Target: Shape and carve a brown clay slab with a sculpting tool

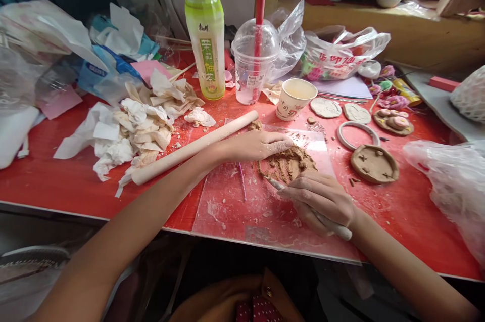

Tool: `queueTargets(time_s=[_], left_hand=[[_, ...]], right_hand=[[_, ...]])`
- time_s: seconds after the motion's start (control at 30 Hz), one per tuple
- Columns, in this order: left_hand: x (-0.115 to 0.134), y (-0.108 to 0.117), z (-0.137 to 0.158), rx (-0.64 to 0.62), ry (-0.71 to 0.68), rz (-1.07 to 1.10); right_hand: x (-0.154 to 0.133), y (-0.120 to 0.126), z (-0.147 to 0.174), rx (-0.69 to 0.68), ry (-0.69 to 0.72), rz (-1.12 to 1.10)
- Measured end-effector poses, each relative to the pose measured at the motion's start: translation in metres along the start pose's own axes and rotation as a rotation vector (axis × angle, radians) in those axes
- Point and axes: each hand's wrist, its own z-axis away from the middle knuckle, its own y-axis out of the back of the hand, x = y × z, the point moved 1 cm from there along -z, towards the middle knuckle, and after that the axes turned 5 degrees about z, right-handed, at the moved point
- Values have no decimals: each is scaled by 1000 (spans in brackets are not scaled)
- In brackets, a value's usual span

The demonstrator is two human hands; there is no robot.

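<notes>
A rough slab of brown clay point(288, 164) lies on a transparent plastic sheet point(227, 211), its surface ridged and uneven. My left hand point(261, 145) rests along the slab's far left edge, fingers stretched out and lying flat. On the near side, my right hand point(322, 200) grips a clay-smeared modelling tool point(339, 230). The tool's pointed tip touches or nearly touches the slab's near left edge. Left of the slab, a thin pink-purple stick point(241, 181) lies on the sheet. A wooden rolling pin point(197, 146) lies diagonally beyond my left forearm.
A paper cup point(296, 99), a lidded plastic cup point(254, 61) with a red straw and a tall drink bottle point(206, 34) stand behind. Crumpled tissues point(132, 130) lie left. At right are a tape ring point(358, 135), a round clay dish point(375, 164) and a plastic bag point(450, 180).
</notes>
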Motion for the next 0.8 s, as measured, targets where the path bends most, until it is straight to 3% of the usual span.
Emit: queueTargets(time_s=[0.63, 0.8], left_hand=[[1, 0, 0, 1, 13, 32], [1, 1, 0, -15, 13, 50]], right_hand=[[-1, -4, -5, -95, -40, 108], [1, -6, -10, -109, -122, 133]])
